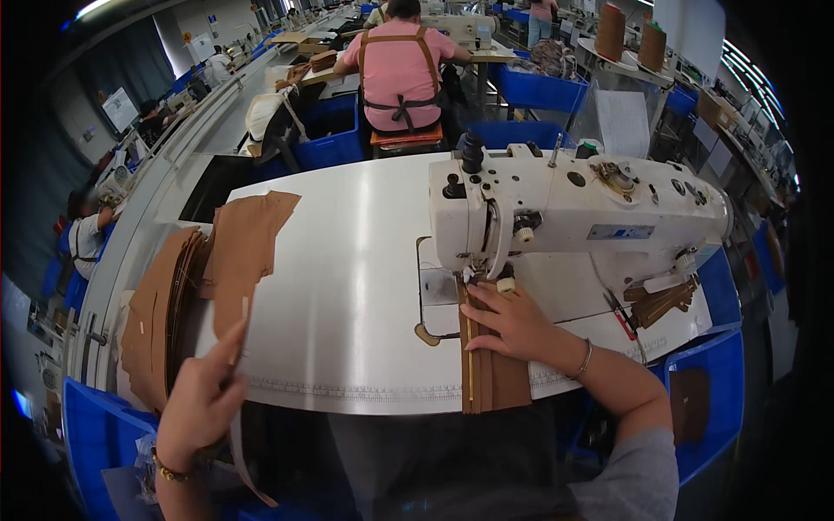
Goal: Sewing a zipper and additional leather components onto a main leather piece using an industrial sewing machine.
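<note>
My right hand (504, 323) lies flat, fingers spread, on a brown fabric panel (511, 382). A zipper (472, 373) with yellow teeth runs along the panel's left side. The panel's far end is under the needle area of a white sewing machine (565, 208), and its near end reaches the table's front edge. My left hand (204, 395) is raised at the left, its fingers closed on a narrow pale strip (239, 460) that hangs down past the table edge. Beyond that hand lies a loose brown piece (248, 239), beside a stack of brown panels (156, 321).
Red-handled snips (622, 321) and a pile of brown pieces (665, 302) lie right of the machine. Blue bins (712, 399) stand around the white table (347, 260). A person in a pink shirt (400, 78) sits ahead. Thread cones (610, 33) stand at the back right.
</note>
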The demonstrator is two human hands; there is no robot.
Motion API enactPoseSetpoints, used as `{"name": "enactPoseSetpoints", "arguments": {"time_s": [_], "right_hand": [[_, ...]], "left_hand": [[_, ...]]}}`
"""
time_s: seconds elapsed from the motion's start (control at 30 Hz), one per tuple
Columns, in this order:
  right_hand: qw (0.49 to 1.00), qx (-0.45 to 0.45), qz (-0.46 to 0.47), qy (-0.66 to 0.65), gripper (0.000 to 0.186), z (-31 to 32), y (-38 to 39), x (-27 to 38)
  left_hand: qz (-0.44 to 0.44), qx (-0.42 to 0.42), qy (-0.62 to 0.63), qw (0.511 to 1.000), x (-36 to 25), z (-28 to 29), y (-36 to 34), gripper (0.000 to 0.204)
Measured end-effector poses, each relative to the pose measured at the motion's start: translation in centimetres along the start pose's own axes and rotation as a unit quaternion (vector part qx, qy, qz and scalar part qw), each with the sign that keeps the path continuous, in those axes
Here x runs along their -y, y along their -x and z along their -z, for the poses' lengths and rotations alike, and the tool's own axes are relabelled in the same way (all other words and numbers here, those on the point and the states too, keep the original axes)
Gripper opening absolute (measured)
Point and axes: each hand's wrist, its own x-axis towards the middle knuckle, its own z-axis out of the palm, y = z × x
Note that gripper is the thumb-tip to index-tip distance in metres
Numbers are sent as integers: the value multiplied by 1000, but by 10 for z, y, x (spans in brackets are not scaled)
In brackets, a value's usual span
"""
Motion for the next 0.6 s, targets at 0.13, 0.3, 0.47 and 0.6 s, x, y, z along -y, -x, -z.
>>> {"name": "enactPoseSetpoints", "arguments": {"time_s": [0.13, 0.3, 0.47, 0.6], "right_hand": [[1000, -7, 7, 6, 65, -3, 4, -3], [1000, -9, -1, 21, 58, -9, 8, -6], [986, -55, -45, -149, 51, -12, 7, -7], [912, 12, -143, -384, 49, -13, 7, -10]], "left_hand": [[-34, 308, 86, 947, -46, -56, -23, 75], [-27, 387, 287, 875, -77, -129, -32, 72], [-16, 367, 456, 810, -102, -178, -38, 65], [-26, 418, 405, 813, -90, -188, -57, 61]]}}
